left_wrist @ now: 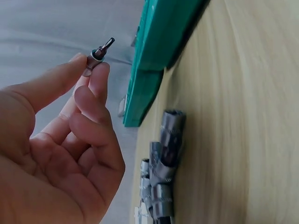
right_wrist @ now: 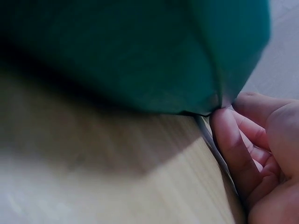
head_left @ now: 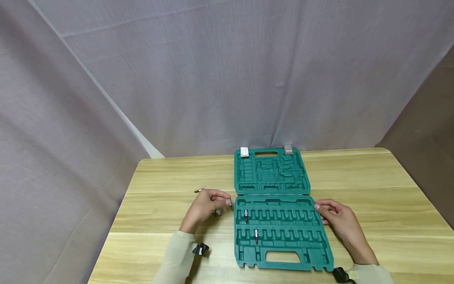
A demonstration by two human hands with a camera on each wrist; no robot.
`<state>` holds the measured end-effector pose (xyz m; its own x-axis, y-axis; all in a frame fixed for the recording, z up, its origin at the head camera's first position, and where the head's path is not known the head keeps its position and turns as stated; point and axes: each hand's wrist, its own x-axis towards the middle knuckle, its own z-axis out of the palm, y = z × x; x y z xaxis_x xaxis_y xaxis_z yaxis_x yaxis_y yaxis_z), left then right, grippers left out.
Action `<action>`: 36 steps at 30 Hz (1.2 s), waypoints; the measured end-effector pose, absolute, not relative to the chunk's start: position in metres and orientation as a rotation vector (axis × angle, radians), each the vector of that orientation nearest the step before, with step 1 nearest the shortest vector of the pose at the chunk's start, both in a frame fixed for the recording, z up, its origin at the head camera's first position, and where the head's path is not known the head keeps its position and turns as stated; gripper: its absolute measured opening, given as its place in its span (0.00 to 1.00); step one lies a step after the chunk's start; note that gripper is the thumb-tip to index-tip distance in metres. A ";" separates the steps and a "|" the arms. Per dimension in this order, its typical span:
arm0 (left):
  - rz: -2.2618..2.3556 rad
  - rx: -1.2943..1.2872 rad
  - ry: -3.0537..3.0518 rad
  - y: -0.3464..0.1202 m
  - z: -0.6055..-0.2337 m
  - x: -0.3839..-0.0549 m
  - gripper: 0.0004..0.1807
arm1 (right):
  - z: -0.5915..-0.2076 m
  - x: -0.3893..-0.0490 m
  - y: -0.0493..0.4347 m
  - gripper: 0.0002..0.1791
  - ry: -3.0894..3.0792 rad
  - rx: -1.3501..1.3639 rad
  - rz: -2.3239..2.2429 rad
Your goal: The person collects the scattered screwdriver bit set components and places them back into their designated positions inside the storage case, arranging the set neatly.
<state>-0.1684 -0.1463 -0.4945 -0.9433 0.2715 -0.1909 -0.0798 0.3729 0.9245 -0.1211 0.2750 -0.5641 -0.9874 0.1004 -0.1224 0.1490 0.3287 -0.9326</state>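
Note:
Just left of the green tool case point(head_left: 320, 256), my left hand point(head_left: 203, 207) pinches a small bit socket point(left_wrist: 96, 55) between thumb and fingertips. Its dark bit points away from the fingers. At the case's right edge, my right hand point(head_left: 340, 225) grips the rim, with the thumb near the top and a finger against the side in the right wrist view. The case lies open and flat. One bit socket point(head_left: 246, 216) sits in its upper row of slots and another bit socket point(head_left: 256, 236) in the lower row.
Several loose metal sockets point(left_wrist: 172, 140) lie on the wooden table point(head_left: 170, 173) under and beside my left hand, partly hidden in the head view. The case's lid point(head_left: 237, 173), with two metal latches, lies toward the back edge. A grey curtain point(head_left: 213, 79) hangs behind the table.

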 end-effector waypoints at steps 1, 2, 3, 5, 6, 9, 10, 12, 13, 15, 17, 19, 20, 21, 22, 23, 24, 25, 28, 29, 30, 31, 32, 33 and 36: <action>1.597 0.183 2.321 -0.145 -0.494 -0.168 0.10 | -0.564 -0.121 0.275 0.28 2.524 0.237 -1.783; 1.603 0.194 2.314 -0.144 -0.494 -0.167 0.10 | -0.564 -0.120 0.275 0.28 2.523 0.237 -1.788; 1.616 0.196 2.302 -0.143 -0.494 -0.166 0.11 | -0.564 -0.120 0.275 0.28 2.524 0.237 -1.790; 1.638 0.202 2.279 -0.139 -0.493 -0.164 0.11 | -0.563 -0.120 0.274 0.28 2.523 0.233 -1.794; 1.645 0.205 2.267 -0.137 -0.494 -0.163 0.12 | -0.563 -0.119 0.274 0.28 2.523 0.232 -1.796; 1.671 0.218 2.227 -0.132 -0.494 -0.161 0.13 | -0.564 -0.120 0.274 0.27 2.525 0.228 -1.798; 1.675 0.224 2.219 -0.130 -0.495 -0.160 0.14 | -0.564 -0.121 0.275 0.27 2.523 0.225 -1.803; 1.686 0.237 2.210 -0.127 -0.496 -0.159 0.14 | -0.565 -0.122 0.275 0.27 2.522 0.223 -1.811; 1.692 0.239 2.205 -0.125 -0.496 -0.159 0.14 | -0.566 -0.122 0.275 0.27 2.519 0.221 -1.818; 1.697 0.244 2.207 -0.123 -0.497 -0.159 0.14 | -0.567 -0.122 0.276 0.27 2.513 0.221 -1.827; 1.701 0.243 2.205 -0.120 -0.498 -0.158 0.14 | -0.567 -0.122 0.276 0.28 2.511 0.225 -1.828; 1.705 0.241 2.196 -0.118 -0.499 -0.158 0.14 | -0.568 -0.122 0.276 0.28 2.505 0.230 -1.828; 1.704 0.243 2.198 -0.117 -0.499 -0.157 0.14 | -0.568 -0.122 0.276 0.28 2.505 0.233 -1.823; 1.700 0.245 2.200 -0.117 -0.498 -0.157 0.13 | -0.569 -0.121 0.276 0.28 2.504 0.234 -1.820; 1.691 0.243 2.207 -0.116 -0.497 -0.156 0.13 | -0.569 -0.121 0.276 0.28 2.504 0.237 -1.815; 1.680 0.252 2.221 -0.115 -0.497 -0.156 0.13 | -0.568 -0.121 0.276 0.28 2.504 0.240 -1.813; 1.674 0.258 2.230 -0.114 -0.496 -0.156 0.12 | -0.568 -0.121 0.276 0.28 2.506 0.242 -1.808; 1.659 0.266 2.245 -0.113 -0.495 -0.155 0.12 | -0.569 -0.121 0.276 0.28 2.507 0.244 -1.802; 1.628 0.270 2.272 -0.110 -0.494 -0.154 0.11 | -0.569 -0.121 0.275 0.28 2.509 0.248 -1.798; 1.622 0.269 2.278 -0.109 -0.494 -0.153 0.11 | -0.568 -0.121 0.275 0.28 2.508 0.247 -1.798; 1.616 0.268 2.283 -0.107 -0.493 -0.153 0.11 | -0.568 -0.121 0.275 0.28 2.507 0.246 -1.799; 1.604 0.271 2.293 -0.106 -0.493 -0.153 0.11 | -0.568 -0.120 0.275 0.28 2.506 0.245 -1.801; 1.600 0.275 2.295 -0.105 -0.493 -0.153 0.10 | -0.568 -0.120 0.274 0.28 2.506 0.243 -1.803; 1.589 0.281 2.306 -0.104 -0.493 -0.153 0.09 | -0.568 -0.120 0.274 0.28 2.507 0.242 -1.804; 1.575 0.314 2.320 -0.101 -0.494 -0.154 0.07 | -0.567 -0.121 0.274 0.28 2.509 0.242 -1.807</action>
<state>-0.1543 -0.1008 -0.4941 -0.9252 0.3537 -0.1377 0.0024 0.3682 0.9297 -0.1205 0.2739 -0.5674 -0.9870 0.1027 -0.1234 0.1496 0.3093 -0.9391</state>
